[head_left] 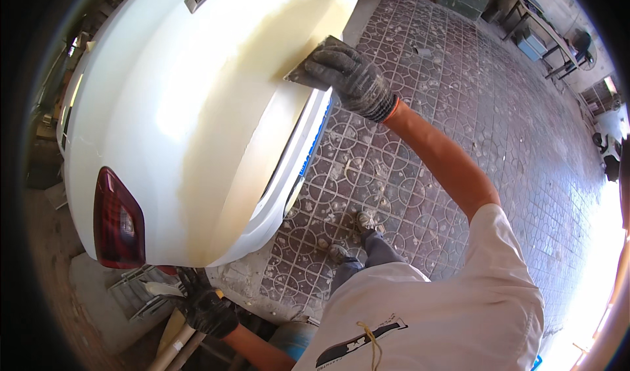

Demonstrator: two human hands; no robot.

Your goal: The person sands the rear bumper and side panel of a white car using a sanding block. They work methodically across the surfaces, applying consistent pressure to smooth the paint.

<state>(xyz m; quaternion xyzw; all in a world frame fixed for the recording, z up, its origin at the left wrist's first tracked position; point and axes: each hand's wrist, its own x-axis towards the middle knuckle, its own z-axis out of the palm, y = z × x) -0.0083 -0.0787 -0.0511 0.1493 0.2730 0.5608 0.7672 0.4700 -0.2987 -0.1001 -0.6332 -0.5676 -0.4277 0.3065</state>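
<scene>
My right hand (349, 77), in a dark work glove, grips a flat metal spreader blade (314, 67) pressed against the white car boot lid (164, 88). The blade sits at the right edge of a wide yellowish band of filler (262, 95) running down the panel. My left hand (205, 306), also gloved in black, hangs low beside my body below the car's red tail light (118, 221) and is closed around something light-coloured; what it holds is mostly hidden.
The floor is patterned dark tile (426, 128) speckled with white dust. My shoes (357, 230) stand close to the bumper. Metal trays and wooden sticks (172, 338) lie at lower left. Benches and crates (531, 36) stand far right.
</scene>
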